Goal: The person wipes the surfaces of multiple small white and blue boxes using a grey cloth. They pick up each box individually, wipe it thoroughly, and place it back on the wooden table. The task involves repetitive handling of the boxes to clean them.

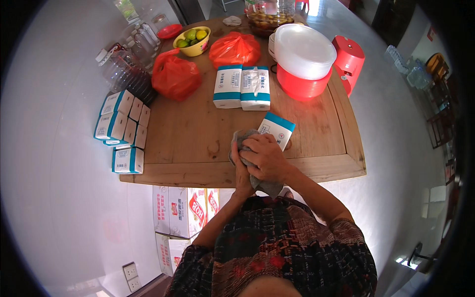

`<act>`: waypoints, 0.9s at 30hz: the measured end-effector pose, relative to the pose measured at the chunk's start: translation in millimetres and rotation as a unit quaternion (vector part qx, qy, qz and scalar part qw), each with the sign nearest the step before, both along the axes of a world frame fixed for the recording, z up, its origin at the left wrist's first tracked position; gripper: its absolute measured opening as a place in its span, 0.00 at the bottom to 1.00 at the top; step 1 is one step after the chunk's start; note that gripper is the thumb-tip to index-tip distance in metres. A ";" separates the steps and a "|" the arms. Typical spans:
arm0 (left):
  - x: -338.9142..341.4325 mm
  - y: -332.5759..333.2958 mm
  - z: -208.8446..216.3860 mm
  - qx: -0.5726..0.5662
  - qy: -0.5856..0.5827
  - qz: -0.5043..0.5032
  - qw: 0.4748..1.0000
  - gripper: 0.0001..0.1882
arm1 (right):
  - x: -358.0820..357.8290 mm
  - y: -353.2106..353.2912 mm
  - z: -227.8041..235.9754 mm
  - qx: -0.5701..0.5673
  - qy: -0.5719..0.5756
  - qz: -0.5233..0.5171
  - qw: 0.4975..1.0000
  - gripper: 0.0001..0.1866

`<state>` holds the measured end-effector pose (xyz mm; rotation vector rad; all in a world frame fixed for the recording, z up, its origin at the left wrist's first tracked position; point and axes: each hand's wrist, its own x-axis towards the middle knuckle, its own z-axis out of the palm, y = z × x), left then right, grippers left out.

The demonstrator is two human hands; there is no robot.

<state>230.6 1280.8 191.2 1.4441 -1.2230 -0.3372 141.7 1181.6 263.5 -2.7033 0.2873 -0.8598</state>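
Observation:
Close to the table's near edge, both my hands are closed on a bunched grey cloth (269, 188). My left hand (241, 173) grips it from the left side, thumb upward. Over its top and right side lie the bent fingers of my right hand (267, 156). Just beyond the right hand lies a white and teal tissue pack (281, 123), tilted and partly hidden by that hand. Whether the cloth touches this pack I cannot tell. Farther off, two similar tissue packs (227, 86) sit side by side on the wooden table (183, 133).
Several tissue packs (118, 123) are stacked at the table's left edge. Behind stand red plastic bags (175, 76), a yellow fruit bowl (200, 48), bottles (141, 52) and a large jar (269, 20). Stacked plastic bowls (304, 52) and a red container (349, 59) are at right. Cartons (178, 213) sit below.

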 end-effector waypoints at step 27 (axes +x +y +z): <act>-5.4 -5.5 2.2 0.072 -0.015 0.032 0.997 0.47 | -32.6 -10.6 -13.4 -0.019 -0.012 -0.178 0.984 0.24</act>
